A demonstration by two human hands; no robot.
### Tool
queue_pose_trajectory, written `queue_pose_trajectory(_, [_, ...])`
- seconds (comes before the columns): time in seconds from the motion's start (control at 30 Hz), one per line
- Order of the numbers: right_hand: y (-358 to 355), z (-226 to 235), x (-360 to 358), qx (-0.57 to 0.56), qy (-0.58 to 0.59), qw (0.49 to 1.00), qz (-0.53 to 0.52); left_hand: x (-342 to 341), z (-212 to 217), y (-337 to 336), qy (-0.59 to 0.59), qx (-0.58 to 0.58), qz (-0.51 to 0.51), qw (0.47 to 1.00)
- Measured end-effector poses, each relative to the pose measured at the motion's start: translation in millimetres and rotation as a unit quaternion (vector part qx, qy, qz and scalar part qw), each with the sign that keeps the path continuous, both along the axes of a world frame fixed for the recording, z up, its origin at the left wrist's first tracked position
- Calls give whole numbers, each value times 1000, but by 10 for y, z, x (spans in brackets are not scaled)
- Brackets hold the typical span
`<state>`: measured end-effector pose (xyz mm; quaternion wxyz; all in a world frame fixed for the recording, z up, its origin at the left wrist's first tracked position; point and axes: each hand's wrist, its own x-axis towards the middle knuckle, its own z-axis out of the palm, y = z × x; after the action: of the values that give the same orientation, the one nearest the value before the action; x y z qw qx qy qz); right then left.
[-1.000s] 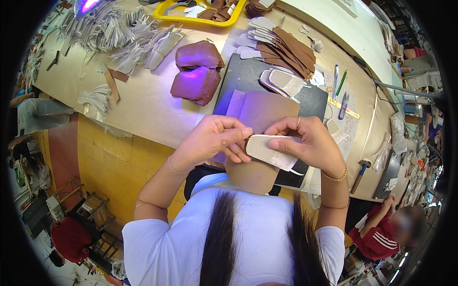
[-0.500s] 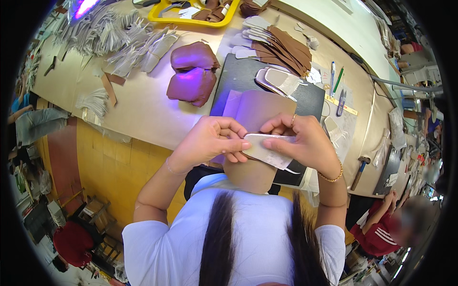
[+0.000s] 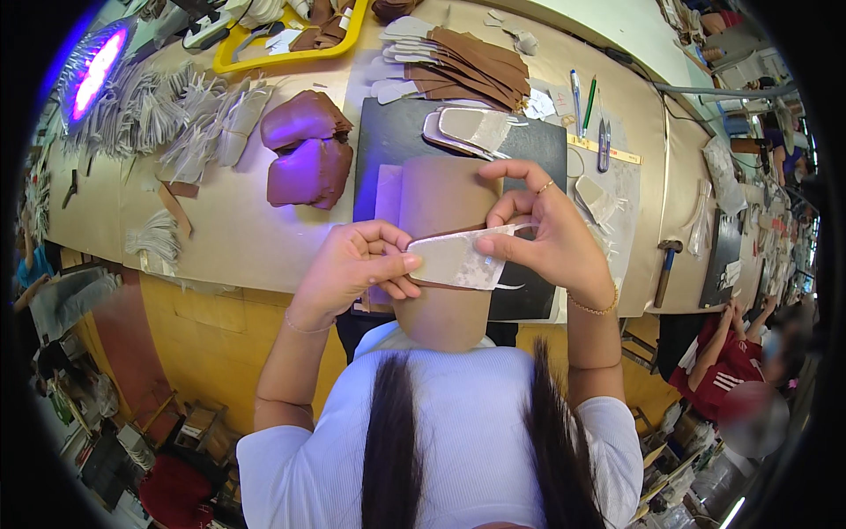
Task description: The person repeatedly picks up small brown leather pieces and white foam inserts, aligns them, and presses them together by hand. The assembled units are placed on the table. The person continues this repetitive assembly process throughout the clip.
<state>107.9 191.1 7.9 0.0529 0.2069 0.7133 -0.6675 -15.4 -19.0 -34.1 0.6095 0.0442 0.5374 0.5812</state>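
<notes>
A tapered off-white piece with thin brown edging (image 3: 454, 259) is stretched between my hands, its pale face up and loose white strips at its right end. My left hand (image 3: 363, 263) is closed on its rounded left end, thumb on top and fingers beneath. My right hand (image 3: 548, 231) pinches the upper right corner between thumb and fingers, index finger raised and bent. Beneath the piece lies a curved tan form (image 3: 448, 194), partly over a black mat (image 3: 539, 189). Just beyond it, a few similar pale pieces (image 3: 471, 129) are stacked on the mat.
Two brown leather stacks (image 3: 308, 148) sit left of the mat, with bundled pale strips (image 3: 198, 119) farther left. Brown strips (image 3: 476, 66) and a yellow tray (image 3: 291, 51) are at the back. Pens (image 3: 588, 106), snips (image 3: 604, 144) and a hammer (image 3: 668, 271) lie to the right.
My right hand has slid from the top of the piece to its right end, and its index finger has lifted. More of the pale face shows. The whole view has shifted.
</notes>
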Motion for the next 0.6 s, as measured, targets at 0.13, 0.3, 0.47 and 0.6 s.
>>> queue_pose_trajectory(0.13, [-32,8,24,12,-6,1000,-14,8,-13,1,-2,9,3,1000])
queue_pose_trajectory(0.3, [-70,-46,72,67,2,997,-28,1,-41,8,3,12,1,1000])
queue_pose_trajectory(0.47, [-142,77,132,391,18,920,-16,4,-28,18,11,-4,6,1000])
queue_pose_trajectory(0.6, [-587,116,167,523,191,824,103,19,-50,-3,38,43,25,998])
